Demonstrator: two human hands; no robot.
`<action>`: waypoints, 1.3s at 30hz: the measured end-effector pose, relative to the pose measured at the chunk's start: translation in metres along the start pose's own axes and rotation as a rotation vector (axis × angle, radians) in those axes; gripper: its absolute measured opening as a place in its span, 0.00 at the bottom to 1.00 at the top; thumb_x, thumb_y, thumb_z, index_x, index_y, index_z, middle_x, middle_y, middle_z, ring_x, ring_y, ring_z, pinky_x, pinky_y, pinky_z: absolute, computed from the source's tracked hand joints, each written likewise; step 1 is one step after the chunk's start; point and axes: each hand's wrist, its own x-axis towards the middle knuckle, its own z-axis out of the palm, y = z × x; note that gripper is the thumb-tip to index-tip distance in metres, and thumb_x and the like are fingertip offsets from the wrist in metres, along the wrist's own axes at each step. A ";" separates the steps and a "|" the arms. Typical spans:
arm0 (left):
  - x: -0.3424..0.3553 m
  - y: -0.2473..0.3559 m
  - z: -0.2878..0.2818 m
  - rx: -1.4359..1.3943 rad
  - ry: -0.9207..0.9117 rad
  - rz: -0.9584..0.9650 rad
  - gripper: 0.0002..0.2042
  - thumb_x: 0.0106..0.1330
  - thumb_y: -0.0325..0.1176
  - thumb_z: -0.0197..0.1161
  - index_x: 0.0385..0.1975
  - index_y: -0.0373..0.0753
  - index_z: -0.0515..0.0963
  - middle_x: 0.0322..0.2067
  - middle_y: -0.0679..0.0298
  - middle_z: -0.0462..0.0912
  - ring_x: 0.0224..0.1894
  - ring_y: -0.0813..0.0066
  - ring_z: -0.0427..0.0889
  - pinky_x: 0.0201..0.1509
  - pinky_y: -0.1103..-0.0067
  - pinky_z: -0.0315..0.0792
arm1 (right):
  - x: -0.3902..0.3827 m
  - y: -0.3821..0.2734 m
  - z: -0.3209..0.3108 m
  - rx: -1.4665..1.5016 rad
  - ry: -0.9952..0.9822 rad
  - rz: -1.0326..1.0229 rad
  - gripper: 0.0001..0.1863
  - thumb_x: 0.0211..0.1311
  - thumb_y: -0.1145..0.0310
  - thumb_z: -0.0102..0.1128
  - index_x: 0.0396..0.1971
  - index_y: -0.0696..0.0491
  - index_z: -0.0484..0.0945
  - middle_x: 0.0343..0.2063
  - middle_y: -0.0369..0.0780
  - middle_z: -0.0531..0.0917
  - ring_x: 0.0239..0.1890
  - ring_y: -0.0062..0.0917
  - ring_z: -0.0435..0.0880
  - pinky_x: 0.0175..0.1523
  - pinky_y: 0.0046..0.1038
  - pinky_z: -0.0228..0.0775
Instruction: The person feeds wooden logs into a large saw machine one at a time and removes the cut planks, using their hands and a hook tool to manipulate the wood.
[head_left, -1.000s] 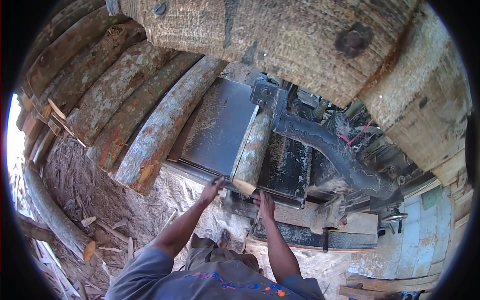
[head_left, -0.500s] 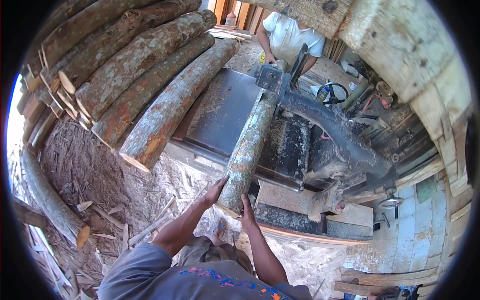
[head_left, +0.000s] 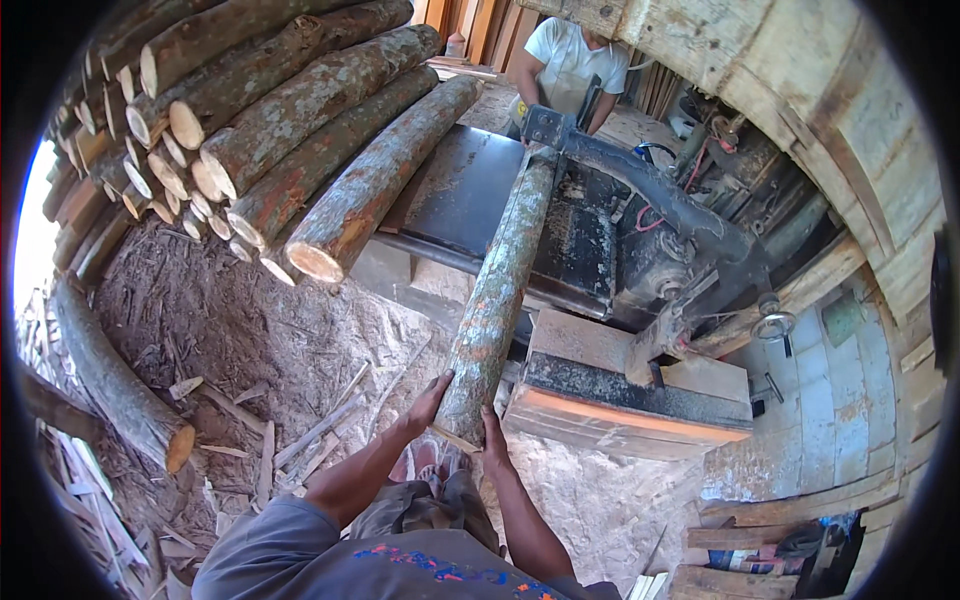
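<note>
Clasping a long, mottled log (head_left: 500,290), a person (head_left: 400,565) in a grey shirt is standing at its near end. The left hand (head_left: 430,403) is pressing the bark from nine o'clock and the right hand (head_left: 493,435) from three, so the grip is pinching the log between them. From the wearer, it is pointing between twelve and one o'clock, lying over the dark metal bench (head_left: 475,185) toward a curved metal arm (head_left: 660,190). Beyond, a co-worker (head_left: 570,60) in white is standing. Stacked logs (head_left: 315,115) are lying toward eleven o'clock, and a handwheel (head_left: 773,326) is showing at two.
</note>
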 end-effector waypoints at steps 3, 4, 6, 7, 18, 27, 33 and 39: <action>-0.045 0.000 0.003 -0.036 -0.068 -0.121 0.36 0.66 0.60 0.42 0.63 0.33 0.59 0.62 0.53 0.63 0.64 0.65 0.60 0.66 0.76 0.51 | -0.033 0.030 -0.006 -0.031 -0.054 -0.141 0.45 0.53 0.33 0.50 0.65 0.44 0.53 0.61 0.37 0.63 0.60 0.31 0.66 0.57 0.44 0.63; -0.057 -0.002 -0.002 -0.073 -0.087 -0.189 0.36 0.66 0.60 0.42 0.63 0.33 0.59 0.62 0.52 0.62 0.65 0.65 0.59 0.67 0.76 0.51 | -0.048 0.033 0.000 -0.023 -0.034 -0.094 0.45 0.53 0.33 0.50 0.66 0.43 0.53 0.61 0.37 0.62 0.60 0.31 0.66 0.57 0.45 0.63; -0.081 -0.025 -0.003 -0.024 -0.025 -0.050 0.36 0.66 0.59 0.42 0.62 0.33 0.60 0.61 0.53 0.64 0.63 0.65 0.61 0.66 0.76 0.52 | -0.081 0.039 0.011 -0.010 0.006 0.000 0.45 0.53 0.33 0.50 0.66 0.43 0.52 0.62 0.37 0.60 0.61 0.32 0.65 0.56 0.48 0.63; -0.091 -0.032 -0.001 0.003 -0.002 0.026 0.35 0.67 0.59 0.42 0.62 0.32 0.60 0.60 0.53 0.65 0.63 0.64 0.62 0.65 0.76 0.53 | -0.087 0.048 0.008 -0.020 -0.015 -0.028 0.45 0.53 0.33 0.49 0.66 0.42 0.51 0.63 0.37 0.60 0.61 0.32 0.64 0.57 0.48 0.63; -0.235 -0.079 -0.007 -0.157 -0.023 -0.095 0.35 0.66 0.59 0.45 0.60 0.32 0.63 0.59 0.55 0.65 0.61 0.66 0.64 0.64 0.76 0.55 | -0.209 0.138 0.013 -0.054 -0.109 -0.091 0.44 0.56 0.33 0.44 0.67 0.40 0.47 0.65 0.38 0.56 0.64 0.35 0.60 0.57 0.52 0.61; -0.409 -0.132 -0.103 -0.598 -0.145 -0.211 0.24 0.68 0.48 0.49 0.54 0.35 0.69 0.50 0.57 0.75 0.52 0.71 0.74 0.58 0.76 0.65 | -0.313 0.283 0.082 -0.259 -0.161 -0.178 0.50 0.55 0.50 0.60 0.68 0.51 0.37 0.58 0.47 0.63 0.54 0.31 0.68 0.58 0.27 0.62; -0.473 -0.183 -0.072 -0.669 0.029 -0.338 0.25 0.70 0.49 0.44 0.58 0.36 0.64 0.51 0.55 0.73 0.52 0.66 0.73 0.58 0.73 0.66 | -0.366 0.303 0.070 -0.152 -0.131 -0.219 0.50 0.54 0.53 0.61 0.68 0.54 0.39 0.60 0.47 0.62 0.59 0.29 0.66 0.62 0.29 0.56; -0.324 -0.164 -0.090 -0.582 -0.061 -0.276 0.26 0.71 0.51 0.41 0.57 0.33 0.64 0.52 0.57 0.73 0.51 0.68 0.74 0.56 0.75 0.66 | -0.258 0.222 0.090 0.124 0.046 -0.037 0.48 0.52 0.56 0.65 0.67 0.56 0.47 0.54 0.48 0.69 0.53 0.31 0.71 0.56 0.29 0.64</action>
